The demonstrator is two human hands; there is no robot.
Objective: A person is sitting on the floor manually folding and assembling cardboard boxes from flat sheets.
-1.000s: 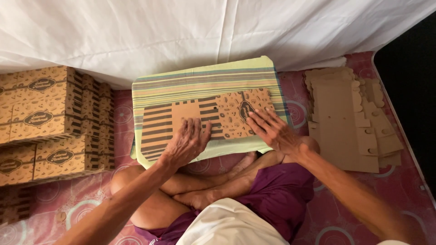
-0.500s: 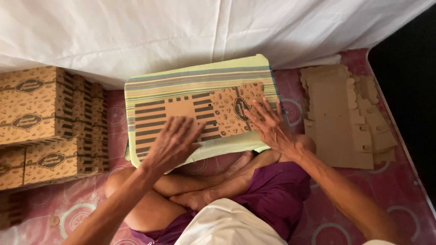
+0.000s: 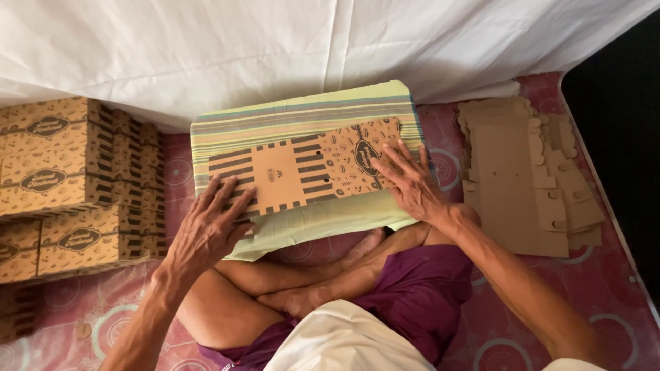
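While spread flat, both hands (image 3: 206, 230) (image 3: 409, 182) press printed cardboard blank (image 3: 306, 168), striped cloth pillow (image 3: 309, 117).

Flat brown printed carton blank (image 3: 302, 168), striped left half, lying unfolded across striped pillow (image 3: 302, 117)

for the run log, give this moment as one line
left hand: flat on box blank left edge | right hand: pressing right end | blank on striped cushion | flat blanks stack right
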